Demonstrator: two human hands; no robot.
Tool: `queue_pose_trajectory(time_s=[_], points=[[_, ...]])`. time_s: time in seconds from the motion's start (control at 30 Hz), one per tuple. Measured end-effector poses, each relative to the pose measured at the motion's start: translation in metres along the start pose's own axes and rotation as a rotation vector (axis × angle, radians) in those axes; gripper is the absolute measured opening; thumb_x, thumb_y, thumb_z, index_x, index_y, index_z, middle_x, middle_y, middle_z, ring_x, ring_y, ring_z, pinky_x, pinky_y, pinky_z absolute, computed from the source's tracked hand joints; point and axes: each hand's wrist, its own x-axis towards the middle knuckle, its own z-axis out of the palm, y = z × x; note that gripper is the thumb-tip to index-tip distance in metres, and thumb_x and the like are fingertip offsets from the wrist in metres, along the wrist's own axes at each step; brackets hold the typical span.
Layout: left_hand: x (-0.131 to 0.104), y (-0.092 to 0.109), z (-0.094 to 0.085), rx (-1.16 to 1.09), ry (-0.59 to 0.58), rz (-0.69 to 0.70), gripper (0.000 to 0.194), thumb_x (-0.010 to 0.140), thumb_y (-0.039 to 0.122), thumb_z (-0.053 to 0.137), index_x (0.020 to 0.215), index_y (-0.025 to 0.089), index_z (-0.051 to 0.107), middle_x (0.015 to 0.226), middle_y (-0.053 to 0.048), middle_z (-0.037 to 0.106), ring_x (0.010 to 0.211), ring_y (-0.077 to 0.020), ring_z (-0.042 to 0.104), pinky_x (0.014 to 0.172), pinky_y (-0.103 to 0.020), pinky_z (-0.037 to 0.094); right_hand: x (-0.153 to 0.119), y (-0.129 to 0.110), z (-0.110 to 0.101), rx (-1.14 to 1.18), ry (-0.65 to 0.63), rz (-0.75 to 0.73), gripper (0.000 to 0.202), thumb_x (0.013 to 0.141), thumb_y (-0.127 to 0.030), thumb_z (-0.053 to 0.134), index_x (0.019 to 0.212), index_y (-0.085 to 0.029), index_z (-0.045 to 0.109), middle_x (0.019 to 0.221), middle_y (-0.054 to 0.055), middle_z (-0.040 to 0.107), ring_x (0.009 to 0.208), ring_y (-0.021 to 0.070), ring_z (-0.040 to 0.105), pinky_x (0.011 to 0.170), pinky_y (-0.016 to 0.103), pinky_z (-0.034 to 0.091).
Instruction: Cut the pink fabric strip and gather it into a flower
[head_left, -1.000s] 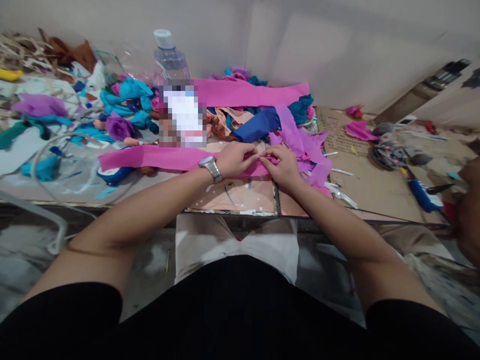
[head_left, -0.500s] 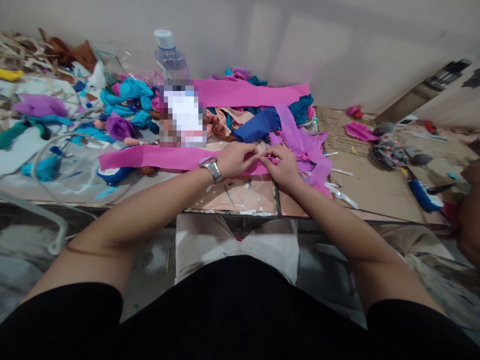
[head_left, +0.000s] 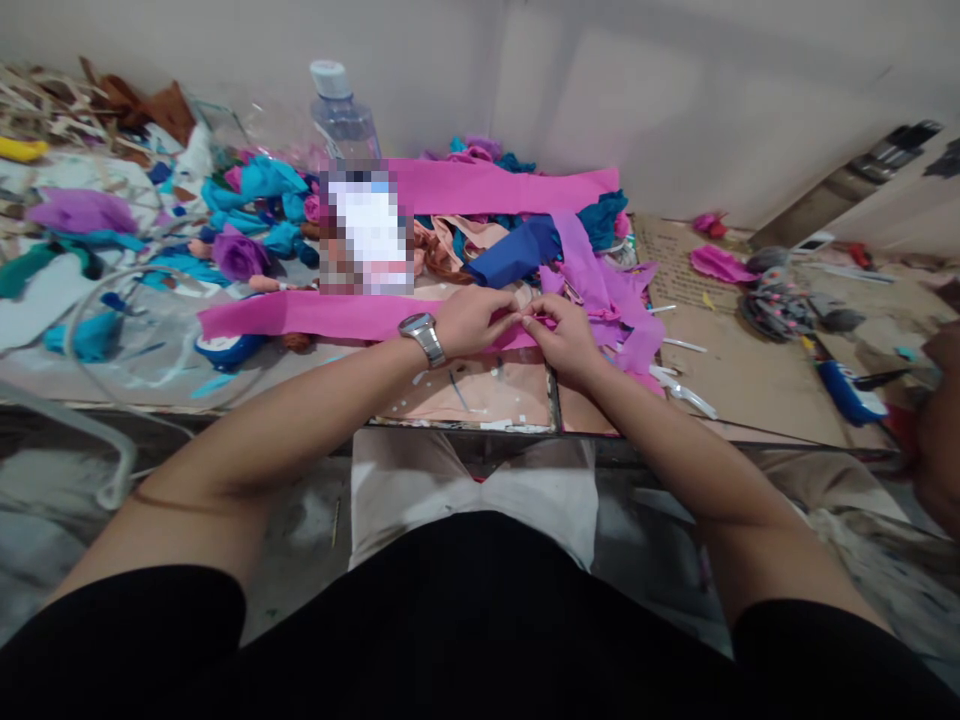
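A long pink crepe paper strip (head_left: pixel 322 314) runs from the left across the table and under my hands. My left hand (head_left: pixel 474 320), with a watch on its wrist, pinches the strip's right part between thumb and forefinger. Tip to tip with it, my right hand (head_left: pixel 564 335) pinches the same strip. The exact fold between the fingertips is too small to make out. Purple crepe paper (head_left: pixel 581 262) lies just beyond and right of my right hand. A folded dark blue paper piece (head_left: pixel 516 252) sits behind both hands.
A second pink strip (head_left: pixel 502 188) lies at the back, beside a clear bottle (head_left: pixel 343 115) and a blurred-out phone (head_left: pixel 375 235). Paper flowers and scraps (head_left: pixel 240 252) cover the left. Cardboard (head_left: pixel 739 350) and a blue tape measure-like object (head_left: pixel 850 390) are at right, near another person's arm (head_left: pixel 937 440).
My fingertips have shifted very slightly at the pinched spot on the pink strip. Everything else stays where it was.
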Motion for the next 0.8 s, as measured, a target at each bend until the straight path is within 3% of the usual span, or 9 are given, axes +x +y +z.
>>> queue_pose_trajectory(time_s=[0.47, 0.8], points=[[-0.0006, 0.0055, -0.0028, 0.016, -0.030, 0.015, 0.039, 0.101, 0.048, 0.053, 0.101, 0.019, 0.079, 0.094, -0.011, 0.080, 0.083, -0.0250, 0.071, 0.074, -0.037, 0.044, 0.0003, -0.0047, -0.0003, -0.001, -0.054, 0.022, 0.020, 0.097, -0.039, 0.062, 0.085, -0.023, 0.062, 0.085, 0.004, 0.070, 0.079, 0.0218, 0.061, 0.077, 0.038, 0.048], [0.0011, -0.0028, -0.0072, -0.006, -0.054, -0.030, 0.035, 0.099, 0.047, 0.058, 0.102, 0.020, 0.080, 0.100, -0.010, 0.082, 0.087, -0.0252, 0.073, 0.078, -0.036, 0.048, -0.0002, -0.0005, 0.0004, 0.008, -0.042, 0.035, 0.024, 0.097, -0.045, 0.066, 0.088, -0.023, 0.067, 0.090, 0.005, 0.073, 0.085, 0.0228, 0.065, 0.081, 0.038, 0.051]])
